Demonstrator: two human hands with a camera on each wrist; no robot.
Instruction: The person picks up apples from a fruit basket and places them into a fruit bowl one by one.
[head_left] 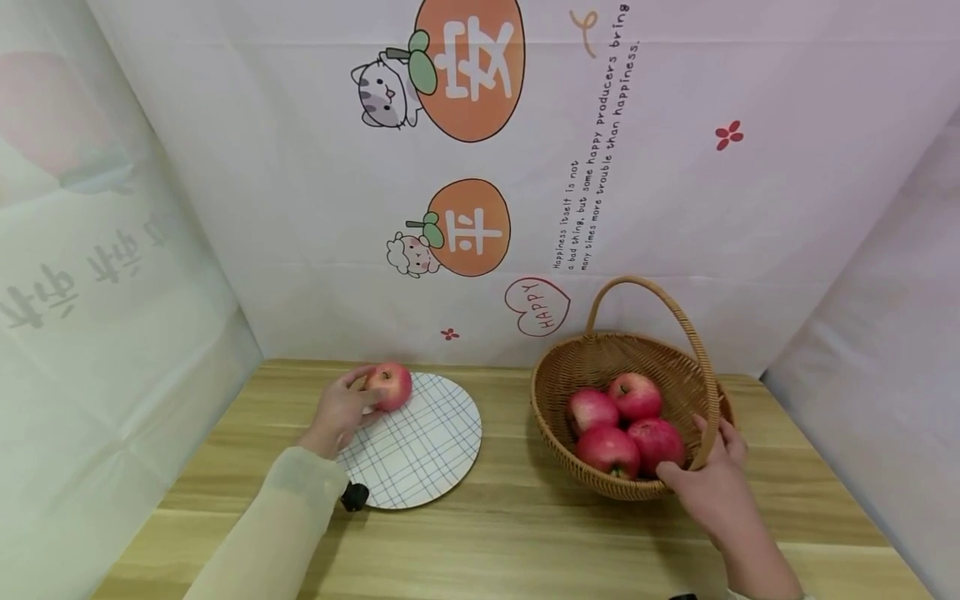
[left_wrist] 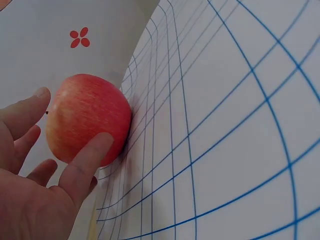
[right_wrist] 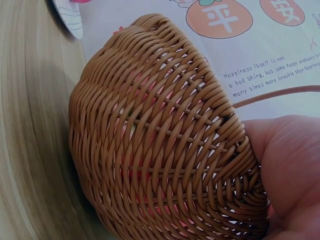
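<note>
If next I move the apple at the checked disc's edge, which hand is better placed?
Probably the left hand: it is at the apple, while the right hand is farther away, gripping the basket.

The left sleeve [head_left: 258, 525] is loose and plain cream, with a small rounded black piece [head_left: 355, 497] against its cuff [head_left: 311, 475].

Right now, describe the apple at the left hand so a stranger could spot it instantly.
On the wooden table, left of the wicker basket, lies a round white board with blue checks. Near its far edge, at the left hand, sits a red apple, the only one outside the basket, which holds four other apples.
</note>
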